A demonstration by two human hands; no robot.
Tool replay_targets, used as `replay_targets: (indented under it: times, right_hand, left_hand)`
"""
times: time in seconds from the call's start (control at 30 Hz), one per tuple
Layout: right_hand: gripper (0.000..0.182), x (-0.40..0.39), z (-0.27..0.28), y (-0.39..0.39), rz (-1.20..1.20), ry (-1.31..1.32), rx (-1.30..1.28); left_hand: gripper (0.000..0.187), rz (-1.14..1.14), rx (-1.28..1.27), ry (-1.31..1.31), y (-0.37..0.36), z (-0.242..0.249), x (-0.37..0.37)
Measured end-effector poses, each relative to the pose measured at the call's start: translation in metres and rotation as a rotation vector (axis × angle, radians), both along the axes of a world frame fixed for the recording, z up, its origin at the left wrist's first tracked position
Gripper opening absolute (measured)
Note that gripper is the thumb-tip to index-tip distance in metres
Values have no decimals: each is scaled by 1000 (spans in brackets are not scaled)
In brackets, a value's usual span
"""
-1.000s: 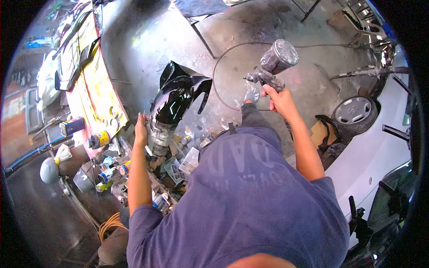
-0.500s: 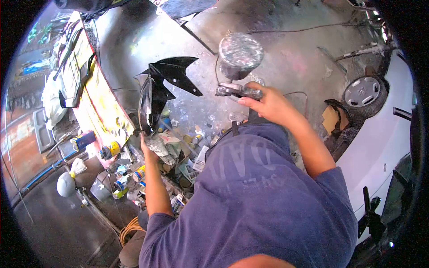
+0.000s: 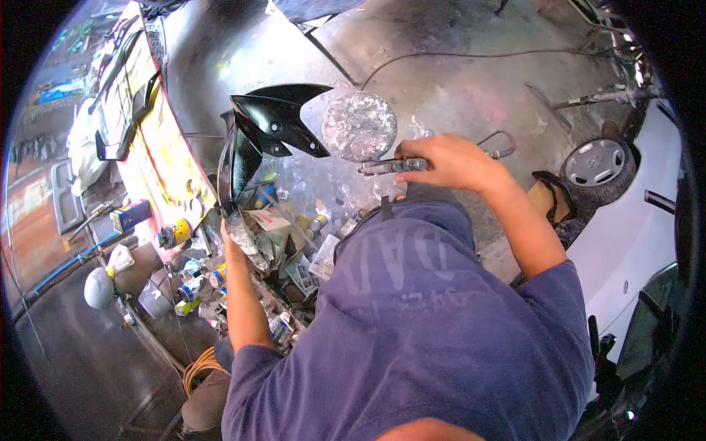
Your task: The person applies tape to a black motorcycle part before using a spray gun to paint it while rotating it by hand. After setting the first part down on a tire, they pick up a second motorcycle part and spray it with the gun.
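My left hand (image 3: pixel 229 229) is closed around the lower end of a glossy black plastic panel (image 3: pixel 273 121), which looks like a motorcycle fairing with pointed fins and small holes. Its fingers are partly hidden beneath the panel. To the right, my right hand (image 3: pixel 445 162) grips a spray gun (image 3: pixel 393 167), whose nozzle end points left towards the panel. The round, paint-speckled lid of the spray gun's cup (image 3: pixel 359 126) faces up at me. A small gap separates the cup from the panel's right fin.
Paint cans (image 3: pixel 175 233) and papers clutter the left, below a yellow-stained board (image 3: pixel 158 158) bearing black parts. A white car body (image 3: pixel 625 242) and a wheel (image 3: pixel 596 163) stand at right. A thin hose (image 3: pixel 471 55) crosses the floor.
The spray gun's cup has swung left and towards me, close to the panel, and its lid now faces me more squarely. The black panel has turned, showing more of its broad side.
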State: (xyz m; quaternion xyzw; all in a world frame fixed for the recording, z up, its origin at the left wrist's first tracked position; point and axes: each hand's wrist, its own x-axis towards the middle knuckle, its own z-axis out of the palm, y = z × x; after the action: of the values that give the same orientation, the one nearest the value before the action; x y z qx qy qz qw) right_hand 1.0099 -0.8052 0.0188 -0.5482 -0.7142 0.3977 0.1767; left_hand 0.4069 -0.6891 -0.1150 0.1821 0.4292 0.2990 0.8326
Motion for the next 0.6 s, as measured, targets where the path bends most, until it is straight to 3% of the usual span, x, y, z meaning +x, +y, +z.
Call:
replay_targets:
  times: [0.1, 0.2, 0.33, 0.4, 0.5, 0.6]
  right_hand:
    - [41, -2, -3, 5, -60, 30, 61]
    - [41, -6, -7, 8, -229, 151, 128]
    - [41, -12, -8, 8, -400, 171, 170]
    - [42, -17, 1, 4, -421, 192, 65]
    - [43, -26, 9, -5, -399, 216, -43]
    - [45, -31, 10, -12, -331, 276, -104]
  left_hand:
    - [38, 248, -89, 376, -7, 29, 34]
    - [36, -20, 6, 1, -1, 15, 12]
    - [37, 58, -1, 80, -8, 18, 13]
    - [37, 128, -3, 126, -14, 18, 16]
    - [40, 62, 45, 87, -8, 0, -2]
    - [43, 292, -7, 350, -5, -16, -10]
